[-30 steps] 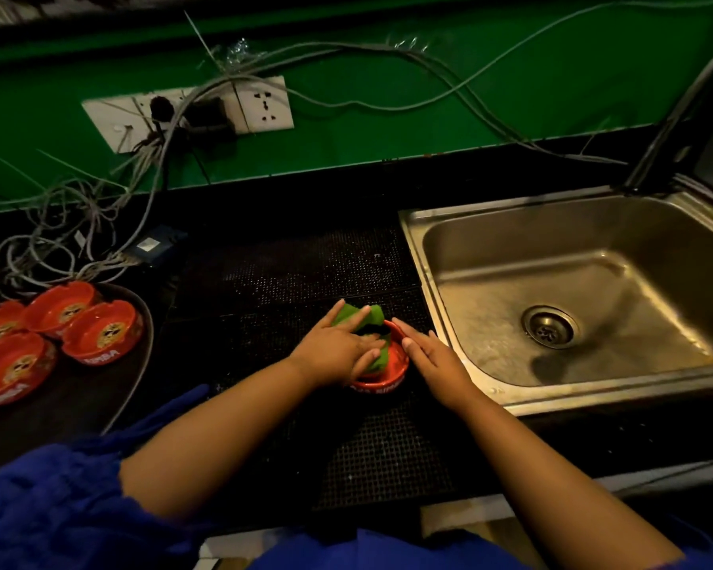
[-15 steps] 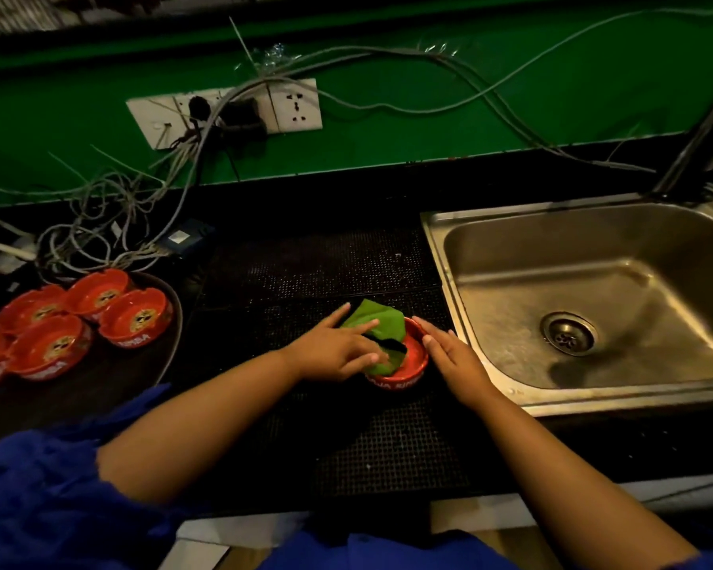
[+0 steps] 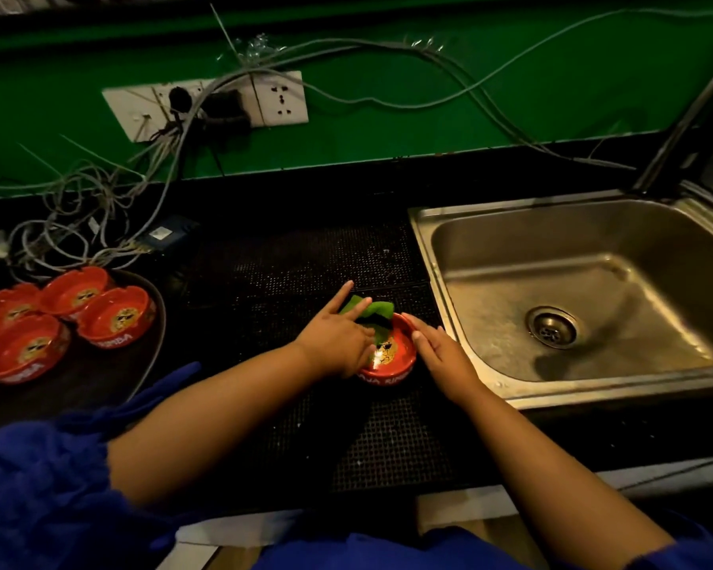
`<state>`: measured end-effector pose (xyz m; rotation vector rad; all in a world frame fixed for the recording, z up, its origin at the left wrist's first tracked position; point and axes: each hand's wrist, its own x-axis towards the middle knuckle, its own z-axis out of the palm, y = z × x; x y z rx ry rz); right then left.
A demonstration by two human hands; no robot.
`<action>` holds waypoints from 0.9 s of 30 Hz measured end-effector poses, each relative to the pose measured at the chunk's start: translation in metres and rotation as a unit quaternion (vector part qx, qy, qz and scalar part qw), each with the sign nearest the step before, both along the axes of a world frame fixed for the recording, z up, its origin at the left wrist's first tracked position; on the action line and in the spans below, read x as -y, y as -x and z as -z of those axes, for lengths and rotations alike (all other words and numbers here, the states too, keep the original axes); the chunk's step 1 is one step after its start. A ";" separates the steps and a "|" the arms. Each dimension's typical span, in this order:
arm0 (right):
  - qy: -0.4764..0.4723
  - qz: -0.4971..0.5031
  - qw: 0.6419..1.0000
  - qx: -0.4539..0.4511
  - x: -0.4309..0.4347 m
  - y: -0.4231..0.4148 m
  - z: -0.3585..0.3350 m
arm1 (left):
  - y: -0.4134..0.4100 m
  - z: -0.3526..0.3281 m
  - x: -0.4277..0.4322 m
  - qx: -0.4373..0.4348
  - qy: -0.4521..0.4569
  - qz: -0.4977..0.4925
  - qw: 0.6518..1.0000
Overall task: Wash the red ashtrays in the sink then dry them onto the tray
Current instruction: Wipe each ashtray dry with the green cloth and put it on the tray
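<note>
Fingers of the left hand, straight, press a green cloth into the red ashtray (beside the sink); the right hand, fingers straight, touches its rim.

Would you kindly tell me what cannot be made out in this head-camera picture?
- Head view, ashtray: left side hidden by the left hand and green cloth.
- Head view, tray: left part cut by the frame edge, so its load is uncountable.
- Head view, tap: spout cut by the right edge.
</note>
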<state>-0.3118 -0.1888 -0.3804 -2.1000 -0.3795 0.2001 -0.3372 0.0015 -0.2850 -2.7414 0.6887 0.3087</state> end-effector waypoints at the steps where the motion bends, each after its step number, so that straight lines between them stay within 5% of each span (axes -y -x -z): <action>1: 0.005 0.000 1.000 -0.001 0.000 -0.001 0.001 | 0.001 -0.003 -0.002 -0.015 0.013 -0.006 1.000; 6: -0.002 -0.002 1.000 0.007 -0.001 0.001 -0.006 | 0.006 -0.004 -0.010 -0.113 0.189 -0.100 0.970; 11: -0.025 -0.013 1.000 0.011 0.001 -0.001 -0.003 | 0.012 0.015 0.023 -0.158 0.266 -0.102 0.946; 20: -0.009 -0.019 1.000 0.007 0.001 0.001 -0.010 | 0.010 0.008 0.015 0.017 0.081 -0.065 0.994; 24: 0.010 -0.014 1.000 0.007 0.001 0.000 -0.007 | 0.009 0.001 0.008 0.028 0.031 -0.078 0.996; 27: 0.022 -0.008 1.000 0.011 0.001 -0.001 -0.005 | 0.006 -0.002 0.002 -0.043 0.083 -0.109 0.990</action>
